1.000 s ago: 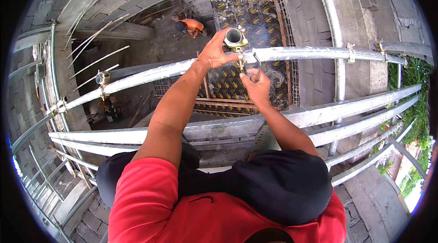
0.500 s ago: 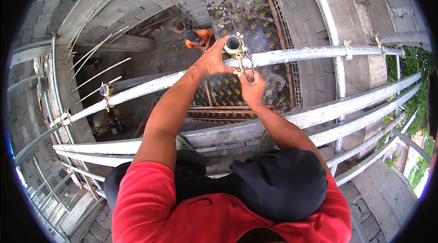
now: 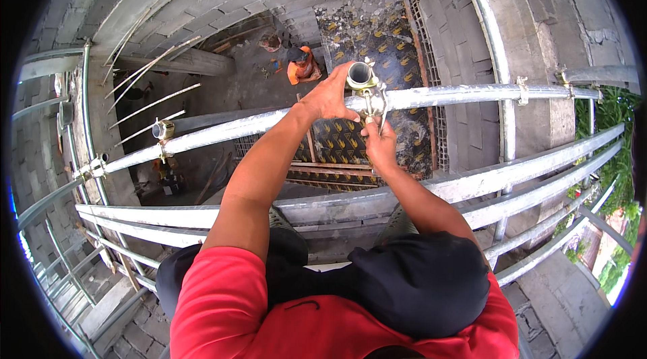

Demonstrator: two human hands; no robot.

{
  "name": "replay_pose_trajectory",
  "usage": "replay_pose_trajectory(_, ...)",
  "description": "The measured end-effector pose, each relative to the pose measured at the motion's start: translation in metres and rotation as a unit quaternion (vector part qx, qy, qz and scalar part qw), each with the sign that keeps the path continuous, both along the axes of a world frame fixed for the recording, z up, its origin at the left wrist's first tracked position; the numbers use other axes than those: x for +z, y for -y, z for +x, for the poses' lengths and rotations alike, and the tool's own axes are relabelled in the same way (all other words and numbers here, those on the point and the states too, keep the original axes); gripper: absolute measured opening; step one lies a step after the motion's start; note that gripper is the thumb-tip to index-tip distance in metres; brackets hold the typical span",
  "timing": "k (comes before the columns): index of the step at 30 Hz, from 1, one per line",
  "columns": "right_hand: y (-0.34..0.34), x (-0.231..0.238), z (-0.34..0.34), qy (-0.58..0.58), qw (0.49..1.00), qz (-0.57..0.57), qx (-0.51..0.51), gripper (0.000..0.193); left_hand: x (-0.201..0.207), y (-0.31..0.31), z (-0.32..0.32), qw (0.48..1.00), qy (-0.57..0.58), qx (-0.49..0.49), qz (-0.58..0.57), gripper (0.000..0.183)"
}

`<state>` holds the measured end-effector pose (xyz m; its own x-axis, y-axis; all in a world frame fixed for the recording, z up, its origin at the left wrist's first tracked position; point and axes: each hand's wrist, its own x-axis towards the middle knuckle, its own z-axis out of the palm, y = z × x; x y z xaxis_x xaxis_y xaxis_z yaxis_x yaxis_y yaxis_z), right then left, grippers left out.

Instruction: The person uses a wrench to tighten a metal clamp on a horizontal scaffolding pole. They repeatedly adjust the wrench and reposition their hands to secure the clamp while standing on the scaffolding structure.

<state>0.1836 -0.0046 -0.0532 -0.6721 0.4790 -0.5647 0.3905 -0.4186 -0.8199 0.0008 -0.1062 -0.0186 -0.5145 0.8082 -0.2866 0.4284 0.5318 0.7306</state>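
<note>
A scaffold coupler sits on the long galvanised pipe, its round open collar facing up at me. Around the coupler's left side curl the fingers of my left hand, the thumb lying in front of the pipe. Just below the coupler, my right hand is closed on a slim metal wrench, which reaches up beside the coupler's bolt. Its exact shape is partly hidden by the fingers.
Two more couplers, one gold-toned, sit further left on the pipe. Horizontal steel rails run between me and the drop. Far below, a person in orange crouches beside a dark patterned panel. Rebar rods jut out at left.
The view has shifted slightly, so pipe and hands appear lower and further right. The metal wrench has turned to stand straighter beside the coupler. My left hand keeps its hold.
</note>
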Motion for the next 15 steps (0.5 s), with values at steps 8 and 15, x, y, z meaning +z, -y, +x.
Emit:
replay_pose_trajectory(8, -0.006, 0.011, -0.010, -0.008, 0.977, -0.208, -0.041, 0.025, -0.010, -0.003, 0.003, 0.999, -0.012, -0.006, 0.048, 0.129)
replay_pose_trajectory(15, -0.006, 0.028, -0.012, 0.002, 0.940, -0.327, -0.099, 0.021, -0.007, -0.007, 0.007, 0.997, -0.013, 0.027, 0.078, 0.123)
